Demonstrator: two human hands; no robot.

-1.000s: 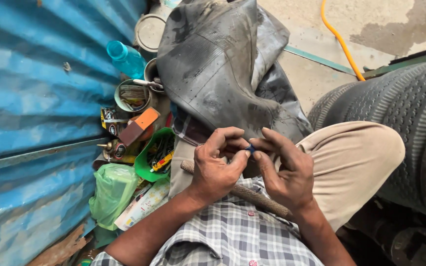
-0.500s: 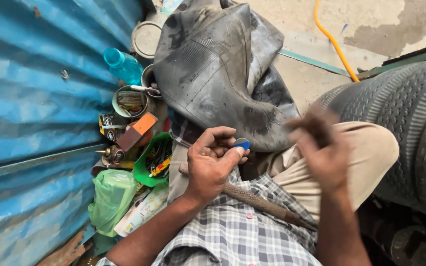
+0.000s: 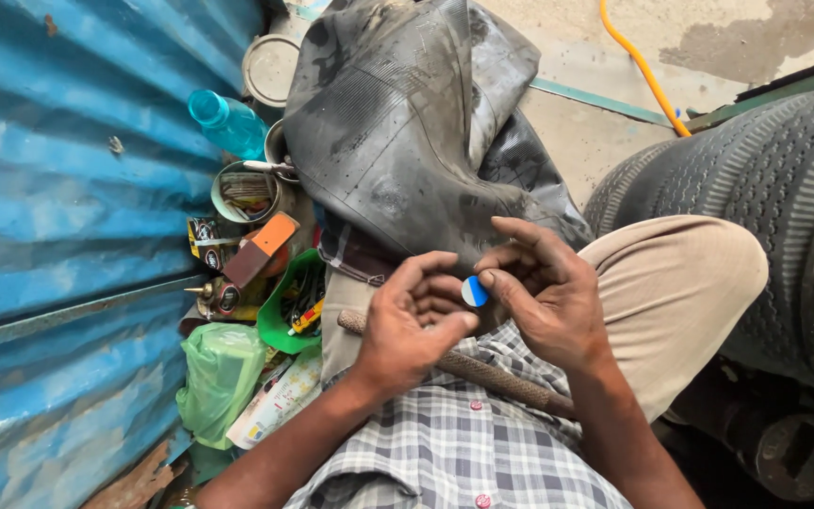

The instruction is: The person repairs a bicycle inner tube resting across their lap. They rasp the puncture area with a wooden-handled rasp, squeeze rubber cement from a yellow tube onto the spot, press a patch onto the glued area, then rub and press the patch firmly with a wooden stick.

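Pinching a small round patch, both hands work beside a tool-filled green tray.

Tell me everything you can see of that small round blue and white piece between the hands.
The small round blue-and-white disc is flat and thin, one half blue, the other white, looking like a backed patch. It faces the camera, pinched at its edges between the left hand and the right hand, in front of the black rubber inner tube draped over the lap.

The inner tube is matt black rubber, dusty and creased, beside a coarse ribbed rubber tyre. The wall is painted corrugated metal; the bottle clear glossy plastic.
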